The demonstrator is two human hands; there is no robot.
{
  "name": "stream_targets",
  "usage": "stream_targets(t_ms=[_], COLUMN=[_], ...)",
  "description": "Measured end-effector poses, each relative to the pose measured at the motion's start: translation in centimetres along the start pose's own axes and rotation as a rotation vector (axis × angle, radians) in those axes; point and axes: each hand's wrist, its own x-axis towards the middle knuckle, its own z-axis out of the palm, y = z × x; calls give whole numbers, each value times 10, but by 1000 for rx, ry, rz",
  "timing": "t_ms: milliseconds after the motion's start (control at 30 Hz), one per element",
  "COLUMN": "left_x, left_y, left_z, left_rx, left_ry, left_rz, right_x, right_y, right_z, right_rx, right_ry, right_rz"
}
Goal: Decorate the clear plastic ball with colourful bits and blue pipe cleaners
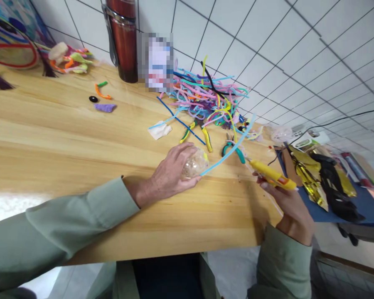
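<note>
The left hand (171, 168) was clasped around a clear ball (194, 162) at or just above the counter (65, 137), a light-blue fuzzy stem (230, 152) reaching out from beside its thumb, while the right hand (286, 203) gripped a yellow glue gun (272, 172), nozzle apart from the ball. The step in hand looked like gluing stem to ball, and the next move seemed to call for steadying both and bringing the nozzle in
</note>
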Motion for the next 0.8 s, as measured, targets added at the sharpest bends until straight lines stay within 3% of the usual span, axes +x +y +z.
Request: stream_targets(t_ms=[67, 167, 267, 400, 633, 800], left_x=[1, 2, 2, 1, 0, 1], left_y=[-1, 0, 1, 2, 1, 5], left_z=[-1, -1, 0, 2, 2, 2], left_rx=[-40, -112, -149, -126, -138, -140], left_ry=[0, 2, -17, -37, -57, -53], left_rz=[-6, -12, -24, -9, -9, 5], right_x=[10, 28, 42, 51, 57, 55], right_y=[25, 61, 92, 119, 126, 101], right_z=[-11, -32, -48, -54, -44, -40], right_rx=[-154, -392, -595, -654, -597, -547], right_ry=[148, 248, 203, 162, 105, 180], right_rz=[-4, -34, -23, 22, 35, 7])
